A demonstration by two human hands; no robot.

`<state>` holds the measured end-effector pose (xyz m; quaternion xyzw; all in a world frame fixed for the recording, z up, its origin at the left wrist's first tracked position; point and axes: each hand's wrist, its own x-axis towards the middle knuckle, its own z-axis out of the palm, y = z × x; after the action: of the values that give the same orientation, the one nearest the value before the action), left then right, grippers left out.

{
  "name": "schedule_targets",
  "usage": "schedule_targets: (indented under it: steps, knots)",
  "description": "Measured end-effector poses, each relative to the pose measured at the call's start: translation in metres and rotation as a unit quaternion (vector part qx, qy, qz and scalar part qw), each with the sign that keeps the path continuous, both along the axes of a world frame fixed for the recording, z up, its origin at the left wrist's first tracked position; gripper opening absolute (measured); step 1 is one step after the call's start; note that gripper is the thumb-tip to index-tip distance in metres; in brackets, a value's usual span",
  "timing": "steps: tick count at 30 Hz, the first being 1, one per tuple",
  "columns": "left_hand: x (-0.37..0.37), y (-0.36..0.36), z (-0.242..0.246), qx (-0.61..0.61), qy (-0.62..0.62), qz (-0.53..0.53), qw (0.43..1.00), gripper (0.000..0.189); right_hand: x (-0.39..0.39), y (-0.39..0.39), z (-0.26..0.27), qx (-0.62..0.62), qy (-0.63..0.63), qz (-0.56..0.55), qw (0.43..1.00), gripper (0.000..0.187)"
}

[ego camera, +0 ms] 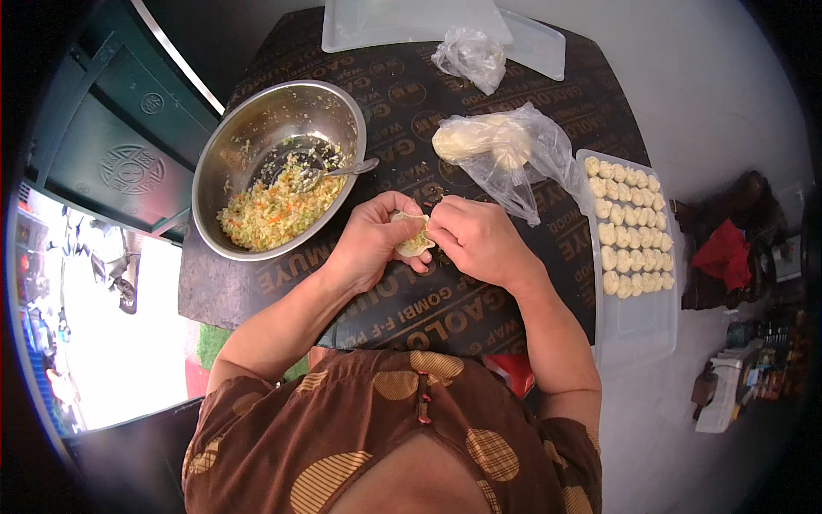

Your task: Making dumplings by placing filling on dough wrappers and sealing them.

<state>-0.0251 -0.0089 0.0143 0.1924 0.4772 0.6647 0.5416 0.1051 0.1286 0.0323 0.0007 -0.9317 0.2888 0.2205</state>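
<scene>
A round dough wrapper [416,244] with chopped vegetable filling sits cupped in my left hand [376,234], whose thumb lies over the filling. The fingers of my right hand [478,238] pinch the wrapper's right edge, which looks pleated. To the left, a steel bowl [209,138] holds shredded vegetable filling [276,212] with orange bits. A metal spoon [353,168] rests in it, its handle over the rim. Beyond my right hand, pale dough [494,138] lies partly inside a clear plastic bag [542,138].
On the right, a translucent plastic tray [636,321] carries rows of pleated buns [632,238]. A crumpled plastic bag [472,58] lies near translucent trays [411,22] at the far edge. Printed writing covers the dark tabletop [411,315]. A green metal door [128,141] stands left.
</scene>
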Motion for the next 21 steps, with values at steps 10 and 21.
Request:
schedule_targets:
  steps: [10,21]
  knots:
    - [-0.0004,-0.0002,0.0033,-0.009,0.02,-0.027,0.999,0.015,0.0014,0.0039,0.0025,-0.157,-0.094,-0.055,0.981,0.015]
    - [-0.0042,-0.0015,0.0083,0.012,-0.048,-0.022,0.999,0.019,0.0013,0.0095,-0.0035,-0.135,-0.051,-0.012,0.99,0.013]
